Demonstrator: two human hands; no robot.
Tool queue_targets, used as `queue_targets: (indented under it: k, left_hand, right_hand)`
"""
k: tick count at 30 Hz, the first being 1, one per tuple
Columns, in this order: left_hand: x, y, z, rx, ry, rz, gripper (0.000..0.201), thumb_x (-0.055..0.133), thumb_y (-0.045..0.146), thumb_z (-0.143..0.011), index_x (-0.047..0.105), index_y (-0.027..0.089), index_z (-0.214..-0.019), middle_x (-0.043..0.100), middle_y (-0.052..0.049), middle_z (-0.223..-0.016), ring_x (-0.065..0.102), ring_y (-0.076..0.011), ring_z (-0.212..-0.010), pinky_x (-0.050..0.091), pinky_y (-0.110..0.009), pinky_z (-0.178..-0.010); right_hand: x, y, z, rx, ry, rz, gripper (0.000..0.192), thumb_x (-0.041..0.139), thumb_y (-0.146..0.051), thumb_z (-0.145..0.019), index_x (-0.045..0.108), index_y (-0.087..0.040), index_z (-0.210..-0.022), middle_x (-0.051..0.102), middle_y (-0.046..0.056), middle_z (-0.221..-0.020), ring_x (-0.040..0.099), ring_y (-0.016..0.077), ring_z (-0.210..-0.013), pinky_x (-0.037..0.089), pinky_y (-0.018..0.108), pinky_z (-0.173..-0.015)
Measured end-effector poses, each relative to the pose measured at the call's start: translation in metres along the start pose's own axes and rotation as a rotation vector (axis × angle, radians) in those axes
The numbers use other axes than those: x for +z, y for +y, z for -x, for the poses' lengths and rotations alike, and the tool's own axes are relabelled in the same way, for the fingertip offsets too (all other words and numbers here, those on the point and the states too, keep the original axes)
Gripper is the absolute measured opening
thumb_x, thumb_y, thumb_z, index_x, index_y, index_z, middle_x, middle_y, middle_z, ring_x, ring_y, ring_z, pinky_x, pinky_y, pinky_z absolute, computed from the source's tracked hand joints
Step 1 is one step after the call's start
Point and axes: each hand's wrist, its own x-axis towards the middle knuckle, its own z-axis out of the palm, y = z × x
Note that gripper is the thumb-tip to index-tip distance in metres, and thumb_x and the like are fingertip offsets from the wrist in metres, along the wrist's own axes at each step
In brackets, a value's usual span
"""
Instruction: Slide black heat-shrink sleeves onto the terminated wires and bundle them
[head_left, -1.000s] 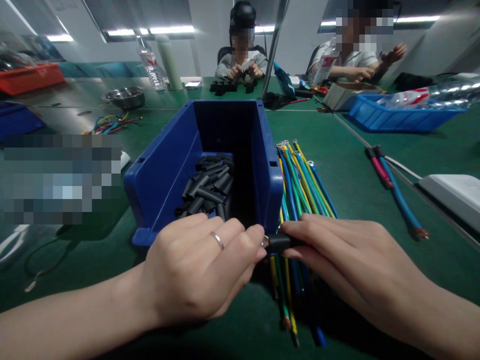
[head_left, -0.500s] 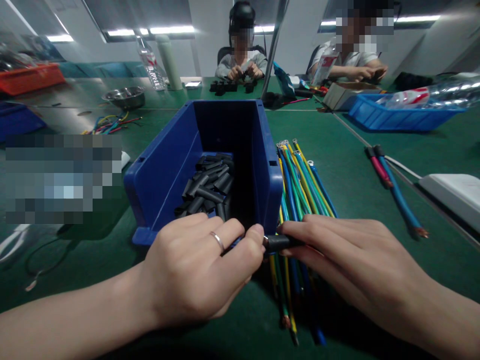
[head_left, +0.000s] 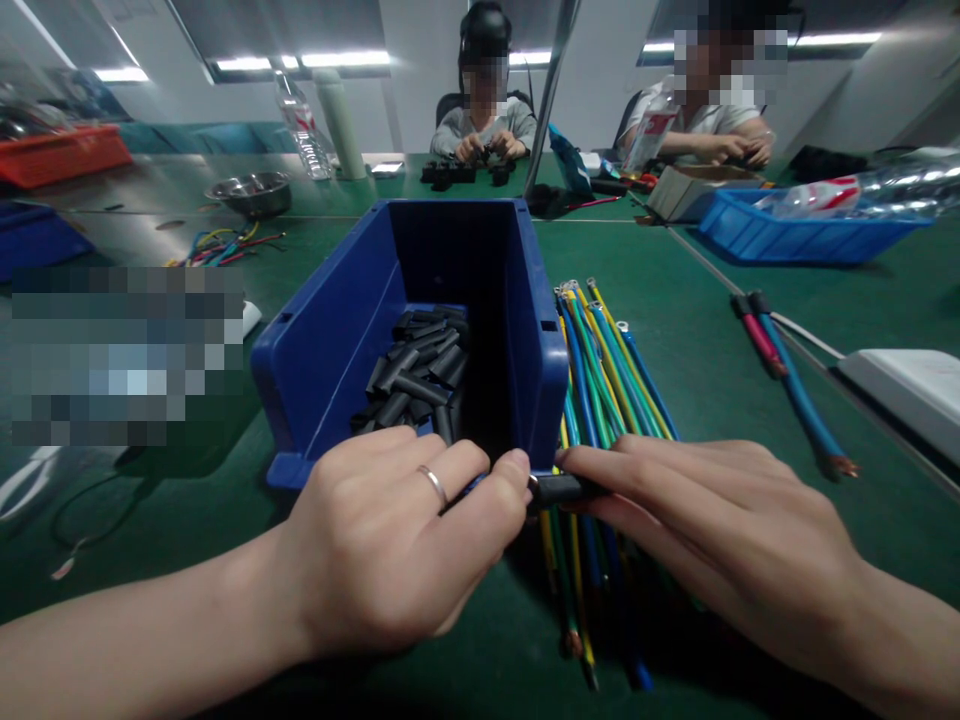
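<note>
My left hand (head_left: 409, 530), a ring on one finger, is closed in front of the blue bin. It grips a blue wire, mostly hidden in the fist, with a shiny metal end at the thumb tip. My right hand (head_left: 720, 530) pinches a short black tube (head_left: 561, 489) between thumb and fingers. The tube's near end meets the metal end beside my left thumb; how far it covers the metal I cannot tell. More black tubes (head_left: 420, 385) lie inside the blue bin (head_left: 551, 370). Under and beyond my right hand runs a bundle of yellow, green and blue wires (head_left: 600, 380) with ring terminals.
Right of the bundle lie a red and a blue cable piece (head_left: 799, 390), a white box (head_left: 904, 385) and a light-blue tray (head_left: 810, 235) holding a bottle. A metal bowl (head_left: 251, 195) stands at the back left. Two people sit across the green table.
</note>
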Motion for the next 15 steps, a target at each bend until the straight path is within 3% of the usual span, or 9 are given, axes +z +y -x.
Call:
queue_targets:
  k: [6, 10, 15]
  left_hand:
    - [0.0014, 0.0015, 0.0009, -0.112, -0.059, 0.155, 0.013, 0.044, 0.012, -0.095, 0.056, 0.017, -0.096, 0.064, -0.001, -0.072, 0.06, -0.0147, -0.06, 0.044, -0.028, -0.055]
    - [0.0036, 0.0057, 0.001, -0.227, -0.022, 0.26, 0.009, 0.043, 0.016, -0.098, 0.052, 0.018, -0.098, 0.066, -0.001, -0.085, 0.064, -0.0139, -0.073, 0.047, -0.026, -0.066]
    - [0.0021, 0.0089, 0.0009, -0.291, -0.033, 0.315, 0.008, 0.041, 0.016, -0.098, 0.049, 0.019, -0.096, 0.063, 0.0, -0.086, 0.062, -0.0125, -0.073, 0.045, -0.024, -0.064]
  right_hand:
    - [-0.002, -0.0004, 0.0044, 0.005, -0.012, 0.023, 0.017, 0.042, -0.022, -0.103, 0.056, -0.021, -0.112, 0.063, -0.004, -0.072, 0.055, 0.01, -0.056, 0.034, 0.027, -0.053]
    - [-0.0014, -0.002, 0.0023, 0.023, -0.001, 0.027, 0.015, 0.04, -0.02, -0.102, 0.055, -0.022, -0.105, 0.066, -0.004, -0.074, 0.058, 0.0096, -0.056, 0.034, 0.026, -0.051]
    - [-0.0014, -0.0041, 0.0007, 0.031, 0.003, 0.02, 0.014, 0.04, -0.019, -0.102, 0.054, -0.022, -0.102, 0.068, -0.003, -0.076, 0.061, 0.0101, -0.058, 0.036, 0.026, -0.053]
